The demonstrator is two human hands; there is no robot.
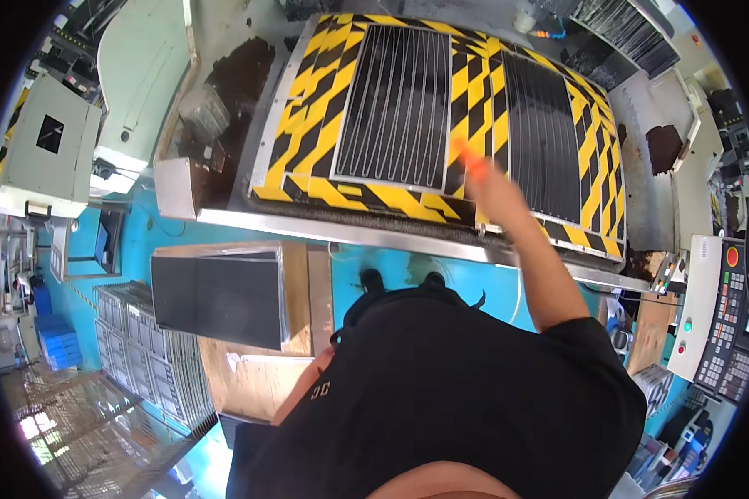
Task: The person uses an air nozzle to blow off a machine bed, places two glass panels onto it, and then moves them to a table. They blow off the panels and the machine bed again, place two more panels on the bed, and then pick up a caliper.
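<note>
My right hand [493, 185] reaches out over a machine bed covered with yellow and black striped tape [478, 100]. Its fingers are closed round a small orange object [472, 162], smeared by motion, so its kind is unclear. Under it runs the striped strip between two dark panels. The left dark panel [395, 104] has a light metal frame and pale wavy lines along its length. The right dark panel [543, 137] carries fine parallel lines. A bit of my left forearm shows by my left side; the left hand itself is hidden.
A metal ledge [349, 236] edges the bed. A dark flat panel [216, 298] lies on a wooden crate [250, 382] at left, near stacked grey frames [146, 349]. A control panel [720, 320] stands at right. A nozzle [549, 35] sits behind the bed.
</note>
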